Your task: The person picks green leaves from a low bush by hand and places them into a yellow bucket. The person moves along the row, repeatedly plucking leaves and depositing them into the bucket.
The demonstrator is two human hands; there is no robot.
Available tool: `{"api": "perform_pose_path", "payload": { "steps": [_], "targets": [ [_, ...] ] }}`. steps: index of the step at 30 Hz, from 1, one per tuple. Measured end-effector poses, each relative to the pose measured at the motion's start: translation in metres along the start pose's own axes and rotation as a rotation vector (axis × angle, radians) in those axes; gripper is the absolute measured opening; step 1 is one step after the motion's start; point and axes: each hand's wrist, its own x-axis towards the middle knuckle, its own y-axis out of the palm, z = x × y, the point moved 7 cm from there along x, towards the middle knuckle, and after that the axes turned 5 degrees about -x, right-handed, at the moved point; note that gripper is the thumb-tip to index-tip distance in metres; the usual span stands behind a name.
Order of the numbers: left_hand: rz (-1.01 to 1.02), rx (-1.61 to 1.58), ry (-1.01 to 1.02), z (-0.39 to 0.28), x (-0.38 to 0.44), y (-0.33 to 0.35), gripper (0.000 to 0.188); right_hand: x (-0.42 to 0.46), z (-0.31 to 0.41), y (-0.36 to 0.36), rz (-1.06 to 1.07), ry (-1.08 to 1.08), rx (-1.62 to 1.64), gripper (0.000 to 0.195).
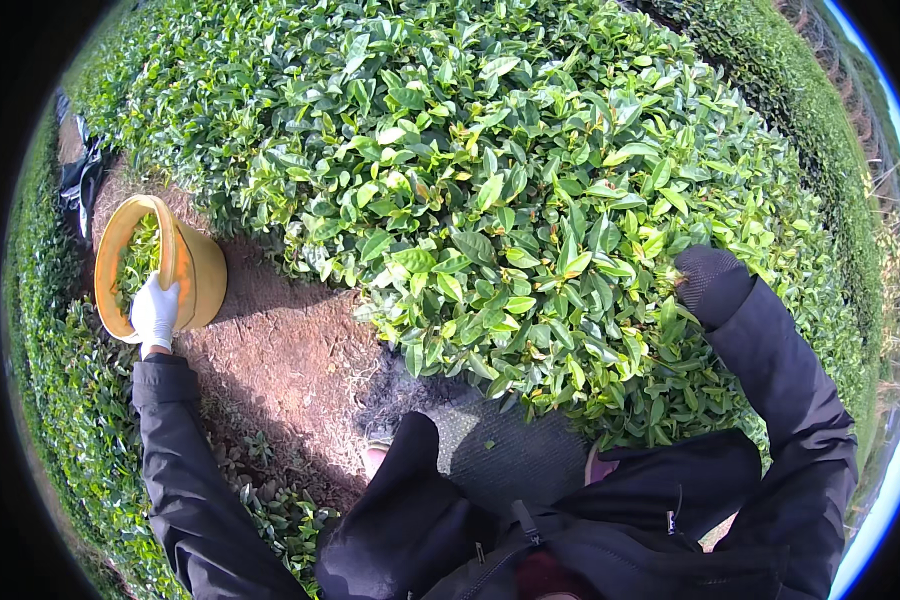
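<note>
My left hand [156, 309], in a white glove, grips the handle [167, 244] of a yellow plastic bucket [204, 281]. The bucket is tilted, its mouth facing left, and holds picked green leaves [139, 259]. On the other side, my right hand [709, 281] wears a dark textured glove and rests against the leafy side of a broad, clipped shrub, apparently a tea bush [525, 225]. Its fingers point left into the foliage, and leaves and the glove's own bulk hide whether they hold anything. Lighter young leaves stand among darker ones across the bush.
Bare brown soil [285, 360] runs between the bush and a second hedge row [75, 420] at left. Black ground-cover sheeting [517, 450] lies between my feet. Dark crumpled plastic [82, 176] sits behind the bucket. Another hedge row [817, 112] curves along the right.
</note>
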Motion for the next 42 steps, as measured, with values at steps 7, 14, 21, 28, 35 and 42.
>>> {"api": "perform_pose_path", "payload": {
  "steps": [7,14,21,28,35,42],
  "targets": [
    [0.227,-0.164,-0.026,0.004,0.038,0.016,0.038,-0.006,0.027,-0.026,0.299,0.181,0.79,0.027],
    [0.414,-0.233,-0.08,-0.005,0.042,-0.002,0.04,0.047,0.111,-0.105,0.147,0.331,1.612,0.043],
    [0.332,-0.251,-0.09,0.004,0.064,0.011,0.038,0.123,0.168,-0.132,0.061,0.009,1.141,0.023],
    [0.286,-0.251,-0.093,0.002,0.072,0.014,0.035,0.172,0.222,-0.098,-0.306,-0.37,-0.081,0.022],
    [0.29,-0.224,-0.121,0.0,0.062,-0.003,0.035,0.191,0.227,-0.078,0.019,-0.081,-0.278,0.016],
    [0.263,-0.293,-0.057,-0.004,0.06,0.004,0.033,0.184,0.248,-0.101,0.164,-0.306,0.353,0.019]
  ]
}}
